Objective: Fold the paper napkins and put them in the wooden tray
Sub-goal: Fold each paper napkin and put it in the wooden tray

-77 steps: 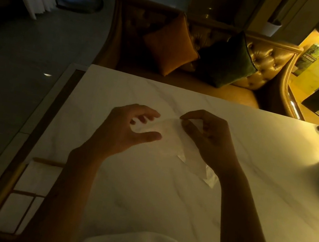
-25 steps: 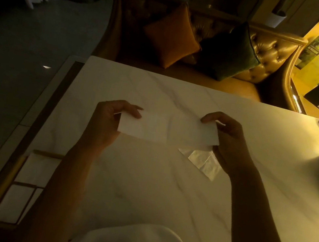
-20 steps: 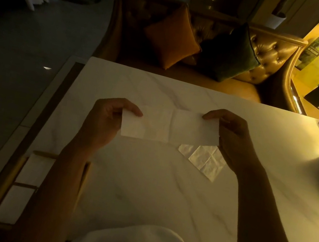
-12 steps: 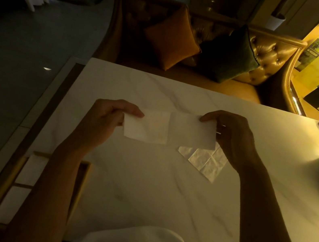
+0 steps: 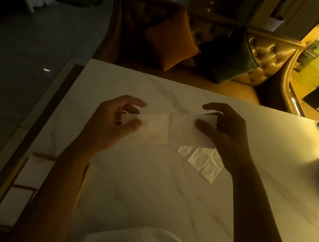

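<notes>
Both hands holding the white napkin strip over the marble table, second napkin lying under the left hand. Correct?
Not quite. The head view shows the flat unfolded white paper napkin lying below the right hand, not the left hand. Both hands do hold the white folded napkin strip over the white marble table.

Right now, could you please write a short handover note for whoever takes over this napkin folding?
Left hand: pinching the left end of the napkin.
Right hand: pinching its right end; the napkin is a long strip held just over the marble table.
Another napkin lies flat on the table below the right hand.
Wooden tray, near left: white napkins already in it.
Left: finish folding the held napkin, tray it, then do the other.
</notes>
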